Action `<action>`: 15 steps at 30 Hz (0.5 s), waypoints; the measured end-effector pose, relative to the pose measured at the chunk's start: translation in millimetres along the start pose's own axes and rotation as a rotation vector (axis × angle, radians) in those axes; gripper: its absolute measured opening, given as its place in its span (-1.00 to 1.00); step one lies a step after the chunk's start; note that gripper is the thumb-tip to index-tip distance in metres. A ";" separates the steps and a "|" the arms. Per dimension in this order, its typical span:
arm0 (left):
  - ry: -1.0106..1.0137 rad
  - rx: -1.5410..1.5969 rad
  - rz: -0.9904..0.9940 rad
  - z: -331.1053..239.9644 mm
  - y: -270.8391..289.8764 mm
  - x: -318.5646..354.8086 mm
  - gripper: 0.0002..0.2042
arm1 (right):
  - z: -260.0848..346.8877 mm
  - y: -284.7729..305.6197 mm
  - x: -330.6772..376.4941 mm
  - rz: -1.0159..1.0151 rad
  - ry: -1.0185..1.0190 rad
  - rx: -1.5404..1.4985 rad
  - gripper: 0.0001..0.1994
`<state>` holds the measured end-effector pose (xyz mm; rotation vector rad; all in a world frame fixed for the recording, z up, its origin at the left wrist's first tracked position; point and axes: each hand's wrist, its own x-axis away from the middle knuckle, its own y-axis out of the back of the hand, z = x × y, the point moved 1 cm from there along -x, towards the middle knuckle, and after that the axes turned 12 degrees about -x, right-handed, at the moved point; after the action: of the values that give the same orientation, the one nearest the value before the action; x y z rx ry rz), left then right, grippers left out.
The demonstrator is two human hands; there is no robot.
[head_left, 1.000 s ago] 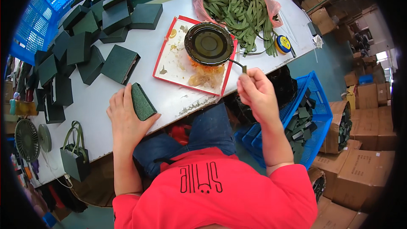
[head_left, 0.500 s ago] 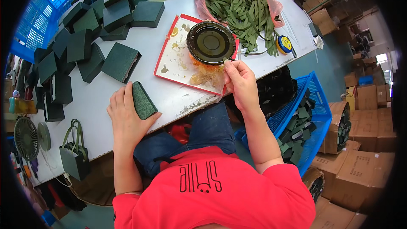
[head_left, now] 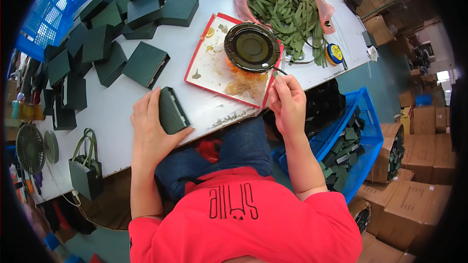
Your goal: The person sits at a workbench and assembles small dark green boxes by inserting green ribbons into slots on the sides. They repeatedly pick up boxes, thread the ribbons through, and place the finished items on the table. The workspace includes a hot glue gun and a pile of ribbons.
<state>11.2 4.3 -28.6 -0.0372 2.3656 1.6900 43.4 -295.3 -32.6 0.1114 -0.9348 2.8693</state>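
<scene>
A white tabletop [head_left: 114, 119], scuffed along its near edge, is spread out before both hands. Beyond and to the left of the left hand [head_left: 155, 129], dark green boxes [head_left: 146, 64] are heaped, with a blue crate [head_left: 43, 33] behind them; nearer, on that side, a fan [head_left: 30, 148] and a small handled bag [head_left: 86, 179] are seen. Ahead of the right hand [head_left: 288, 98], a black round dish [head_left: 252, 47] is set over a red-edged board [head_left: 207, 74], and farther off, green strips [head_left: 282, 12] are held in a pink plastic bag [head_left: 327, 18]. To the right of that hand, a blue basket [head_left: 373, 119] of green pieces is placed below the tabletop, with cardboard cartons [head_left: 424, 153] stacked beyond.

Compared with half a second ago, the green box [head_left: 171, 111] at the left hand has been turned, so that a broad face and a pale-lined edge are now shown. The right hand has been drawn slightly below the dish's rim, where a shiny spot is now seen.

The left hand is spread part-open, with the green box held upright between thumb and fingers. The right hand is nearly closed, a small green piece [head_left: 275, 73] being pinched at its fingertips, mostly hidden.
</scene>
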 end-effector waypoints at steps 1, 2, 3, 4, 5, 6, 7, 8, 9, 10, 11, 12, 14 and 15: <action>-0.027 0.076 -0.021 -0.4 0.6 -0.6 -0.01 | 0.6 -3.9 4.9 0.049 0.015 0.043 -0.87; -0.076 0.166 -0.024 -2.7 4.3 -1.7 -0.01 | -0.1 -8.6 11.8 0.093 0.030 0.085 -0.87; -0.131 0.212 -0.017 -4.6 7.6 -2.3 -0.01 | -2.4 -13.5 18.2 0.143 0.035 0.120 -0.88; -0.184 0.258 -0.009 -6.9 10.0 -4.6 -0.01 | -1.5 -14.8 24.0 0.233 -0.056 0.112 -0.90; -0.241 0.306 0.003 -9.2 11.4 -6.4 -0.01 | -4.4 -20.8 31.7 0.273 -0.117 0.138 -0.90; -0.280 0.365 0.010 -11.1 12.0 -8.5 0.01 | -6.5 -27.4 38.5 0.316 -0.181 0.163 -0.90; -0.303 0.373 0.031 -12.6 14.4 -7.9 0.02 | -7.6 -33.8 44.9 0.361 -0.245 0.188 -0.90; -0.333 0.387 0.042 -14.5 16.1 -9.8 0.03 | -5.3 -39.0 48.0 0.442 -0.336 0.242 -0.89; -0.364 0.402 0.052 -15.5 17.6 -10.6 0.04 | -8.6 -40.5 51.4 0.459 -0.439 0.245 -0.87; -0.385 0.387 0.052 -15.1 18.7 -10.0 0.06 | -10.1 -48.2 54.0 0.464 -0.506 0.217 -0.86; -0.395 0.391 0.065 -16.1 19.1 -11.0 0.06 | -10.5 -55.3 55.5 0.463 -0.566 0.194 -0.84; -0.406 0.395 0.079 -17.1 19.7 -11.6 0.06 | -13.4 -56.9 56.2 0.463 -0.584 0.218 -0.84; -0.426 0.403 0.093 -19.0 21.4 -11.7 0.06 | -18.3 -57.6 56.7 0.460 -0.614 0.267 -0.82; -0.436 0.393 0.090 -19.3 21.3 -12.0 0.07 | -20.2 -56.9 57.2 0.467 -0.615 0.269 -0.82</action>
<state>16.2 -8.1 -0.5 0.4608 2.3266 1.0919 -6.0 -232.5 -9.6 0.9666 -0.7053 3.4600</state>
